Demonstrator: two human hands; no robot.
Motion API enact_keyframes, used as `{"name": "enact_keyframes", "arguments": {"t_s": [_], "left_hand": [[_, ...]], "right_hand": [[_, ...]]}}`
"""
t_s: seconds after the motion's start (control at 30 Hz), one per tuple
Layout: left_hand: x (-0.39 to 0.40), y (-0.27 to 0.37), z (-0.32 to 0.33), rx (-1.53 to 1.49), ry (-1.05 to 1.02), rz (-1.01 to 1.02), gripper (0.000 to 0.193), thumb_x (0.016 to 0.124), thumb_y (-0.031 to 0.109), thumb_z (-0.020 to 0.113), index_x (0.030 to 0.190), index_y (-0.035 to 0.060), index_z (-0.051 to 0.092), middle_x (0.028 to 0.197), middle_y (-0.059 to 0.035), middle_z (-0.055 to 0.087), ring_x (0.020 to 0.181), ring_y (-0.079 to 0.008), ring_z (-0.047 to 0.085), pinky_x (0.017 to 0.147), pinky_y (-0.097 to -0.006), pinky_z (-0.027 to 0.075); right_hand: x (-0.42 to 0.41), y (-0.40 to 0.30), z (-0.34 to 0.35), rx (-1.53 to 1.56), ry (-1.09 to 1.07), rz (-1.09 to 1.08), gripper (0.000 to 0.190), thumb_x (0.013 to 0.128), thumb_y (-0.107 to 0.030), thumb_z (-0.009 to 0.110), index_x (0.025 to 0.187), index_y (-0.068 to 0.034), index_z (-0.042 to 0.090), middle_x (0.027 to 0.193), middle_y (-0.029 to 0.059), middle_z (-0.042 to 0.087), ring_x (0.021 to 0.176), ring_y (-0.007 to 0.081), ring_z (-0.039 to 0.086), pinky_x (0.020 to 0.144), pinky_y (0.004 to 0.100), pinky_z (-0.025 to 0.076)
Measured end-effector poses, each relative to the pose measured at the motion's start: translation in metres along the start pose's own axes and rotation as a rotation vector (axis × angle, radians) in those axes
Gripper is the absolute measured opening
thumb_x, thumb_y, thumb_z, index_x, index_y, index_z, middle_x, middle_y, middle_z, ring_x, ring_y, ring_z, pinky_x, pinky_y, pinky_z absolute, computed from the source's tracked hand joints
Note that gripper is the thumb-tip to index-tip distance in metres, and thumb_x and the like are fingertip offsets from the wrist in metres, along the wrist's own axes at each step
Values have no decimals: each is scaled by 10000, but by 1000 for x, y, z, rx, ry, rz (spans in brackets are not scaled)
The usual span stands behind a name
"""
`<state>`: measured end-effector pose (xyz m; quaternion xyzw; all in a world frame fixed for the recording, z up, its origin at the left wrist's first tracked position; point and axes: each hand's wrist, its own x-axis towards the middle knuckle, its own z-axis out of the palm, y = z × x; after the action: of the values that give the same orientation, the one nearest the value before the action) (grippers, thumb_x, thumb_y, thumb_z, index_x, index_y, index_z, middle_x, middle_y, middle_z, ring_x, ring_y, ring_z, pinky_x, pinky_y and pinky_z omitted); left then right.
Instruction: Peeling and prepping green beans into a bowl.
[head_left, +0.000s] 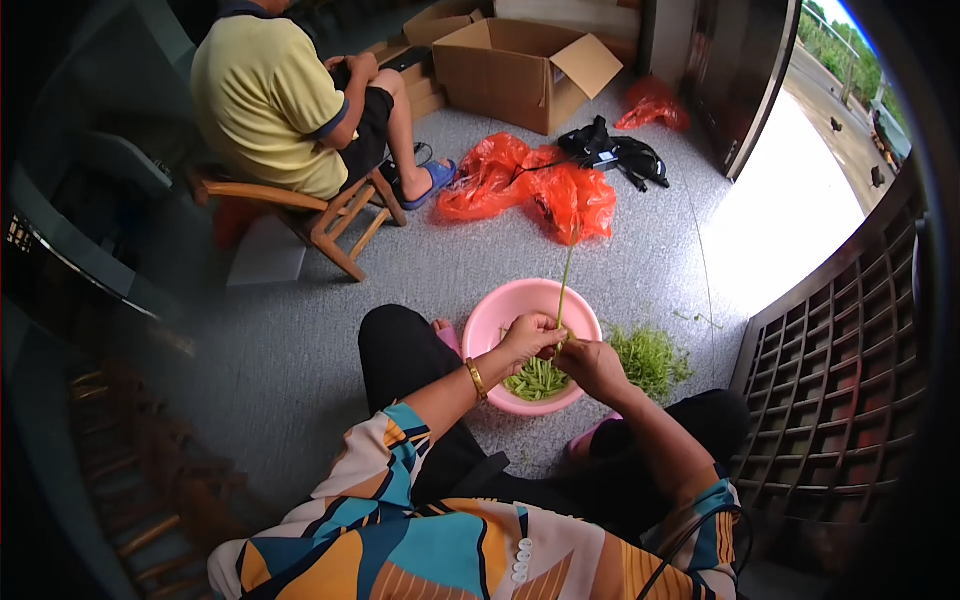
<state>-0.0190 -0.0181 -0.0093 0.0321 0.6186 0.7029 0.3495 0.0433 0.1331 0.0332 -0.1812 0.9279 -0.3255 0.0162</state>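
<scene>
A pink plastic basin (480, 322) stands on the floor between my feet, with short cut green stems (536, 381) in its bottom. Over the basin, my left hand (531, 337) pinches a long thin green stem (563, 289) that points up and away from me. Close against it, my right hand (594, 367) has its fingers closed at the lower end of the same stem; its fingertips are partly hidden. Just right of the basin lies a heap of green plant trimmings (649, 361) on the floor.
Ahead lie red plastic bags (525, 180), a black strapped bag (615, 150) and an open cardboard box (495, 75). A person (262, 97) sits on a wooden chair (322, 232) at the upper left. A metal lattice door panel (832, 382) stands at the right, beside an open doorway.
</scene>
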Motion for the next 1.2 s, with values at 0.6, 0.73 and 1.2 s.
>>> {"name": "enact_keyframes", "arguments": {"t_s": [0.6, 0.73, 1.2], "left_hand": [[7, -5, -6, -236, -154, -241, 112, 795, 168, 589, 840, 66, 585, 680, 19, 552, 528, -65, 502, 516, -204, 457], [4, 0, -8, -328, -191, -243, 149, 815, 165, 560, 921, 62, 572, 731, 21, 560, 556, -69, 514, 533, -206, 461], [-9, 14, -15, -371, -345, -291, 241, 802, 130, 567, 994, -11, 533, 604, 4, 484, 533, -73, 443, 541, -212, 389]], "right_hand": [[3, 20, 4, -87, 124, -164, 82, 734, -109, 499, 705, -36, 479, 611, 134, 508, 517, 296, 527, 467, 389, 417], [6, 26, -5, 91, 157, -22, 141, 749, -131, 476, 697, -11, 529, 589, 166, 513, 540, 323, 527, 516, 387, 414], [10, 99, -97, 448, 470, 434, 221, 794, -153, 433, 714, -2, 572, 527, 34, 502, 457, 84, 476, 451, 232, 403]]}}
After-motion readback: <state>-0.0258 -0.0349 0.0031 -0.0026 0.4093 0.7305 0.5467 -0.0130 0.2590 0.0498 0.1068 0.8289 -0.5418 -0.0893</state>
